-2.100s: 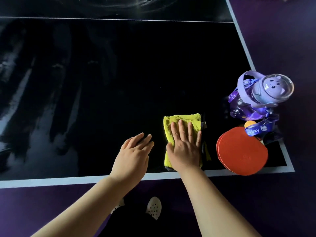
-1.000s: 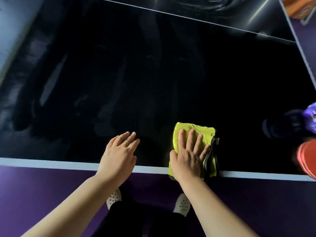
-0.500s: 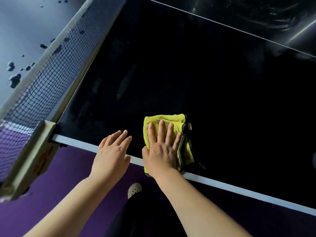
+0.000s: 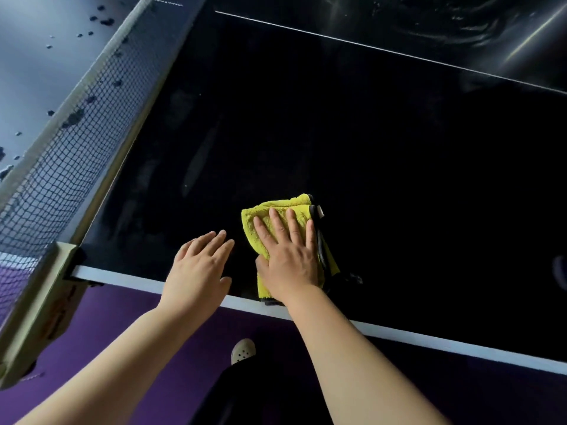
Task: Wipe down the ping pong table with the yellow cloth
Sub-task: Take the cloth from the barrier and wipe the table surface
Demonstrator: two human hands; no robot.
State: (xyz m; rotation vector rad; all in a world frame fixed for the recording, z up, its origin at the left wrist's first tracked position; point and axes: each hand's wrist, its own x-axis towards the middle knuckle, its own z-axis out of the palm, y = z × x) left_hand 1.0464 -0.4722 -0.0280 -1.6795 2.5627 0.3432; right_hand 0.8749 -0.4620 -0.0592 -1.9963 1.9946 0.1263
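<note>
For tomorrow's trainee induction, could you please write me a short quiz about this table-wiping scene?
1. Which hand presses the folded yellow terry cloth onto the glossy black ping pong table: A left, B right?
2. True or false: the left hand holds nothing.
3. Fill in: the black mesh net stands to the cloth's ____.
Key: 1 B, the right hand; 2 true; 3 left.

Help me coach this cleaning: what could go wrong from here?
The cloth reaches the table's near edge under the flat right hand; a pull toward the person might drag it off. The net and its post stand close on the left, so a sweep that way could snag. The bare left hand beside it may smudge the top.
</note>
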